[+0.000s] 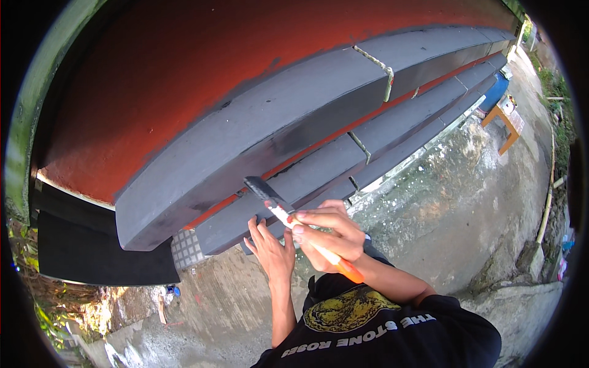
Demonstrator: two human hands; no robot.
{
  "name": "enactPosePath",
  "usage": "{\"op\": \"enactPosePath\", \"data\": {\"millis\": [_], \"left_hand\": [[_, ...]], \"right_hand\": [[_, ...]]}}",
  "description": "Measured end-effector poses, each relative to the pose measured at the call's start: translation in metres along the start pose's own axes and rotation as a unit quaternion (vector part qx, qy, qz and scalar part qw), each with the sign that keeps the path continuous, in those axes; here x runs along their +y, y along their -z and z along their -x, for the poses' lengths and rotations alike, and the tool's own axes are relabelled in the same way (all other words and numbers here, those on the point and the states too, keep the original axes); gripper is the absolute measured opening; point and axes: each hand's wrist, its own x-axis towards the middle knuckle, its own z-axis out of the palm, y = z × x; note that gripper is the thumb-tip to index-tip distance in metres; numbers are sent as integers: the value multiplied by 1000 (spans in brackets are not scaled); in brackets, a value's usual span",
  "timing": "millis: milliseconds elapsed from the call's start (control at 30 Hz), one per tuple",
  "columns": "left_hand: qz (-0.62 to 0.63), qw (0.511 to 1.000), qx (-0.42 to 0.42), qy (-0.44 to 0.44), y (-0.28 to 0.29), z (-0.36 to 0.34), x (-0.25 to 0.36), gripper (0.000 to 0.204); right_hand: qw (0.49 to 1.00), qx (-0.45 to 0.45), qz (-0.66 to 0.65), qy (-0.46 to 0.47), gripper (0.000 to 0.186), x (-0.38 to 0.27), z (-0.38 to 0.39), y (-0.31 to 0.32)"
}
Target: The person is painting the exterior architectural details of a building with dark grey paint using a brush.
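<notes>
A paintbrush (264,189) with dark-coated bristles, a pale, red-stained middle and an orange handle end is gripped in my right hand (331,236). Its bristles are over the near end of the grey-painted lower ledges (307,178), just below a longer upper grey ledge (202,141). My left hand (270,251) rests with fingers apart at the lower ledge's edge, left of the brush, holding nothing. Red paint covers the curved surface (184,55) behind the ledges, with a red strip between them. Whether the bristles touch paintwork is unclear.
Short pale sticks (371,58) lie across the ledges. A wooden stool (509,135) with items on it stands by a blue barrel (494,92) at right. A bamboo pole (545,208) lies along the stained concrete (435,233). Dark panels (98,251) are at lower left.
</notes>
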Motion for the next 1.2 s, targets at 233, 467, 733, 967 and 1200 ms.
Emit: {"op": "enactPosePath", "data": {"millis": [233,467,733,967,1200], "left_hand": [[-13,1000,7,17,0,2,0,55],[-32,999,11,-8,-22,7,-18,54],[513,857,40,35,-36,20,-25,63],[-21,999,7,24,-4,4,-1,62],[-24,999,11,-27,-18,5,-16,61]], "right_hand": [[975,132,157,-87,25,11,-25,42],[998,5,31,-52,27,-10,8,-44],[988,-70,-135,-28,28,-34,-6,-49],[976,66,185,-90,15,-9,-8,26],[997,-42,-35,-59,25,-14,17,-30]]}}
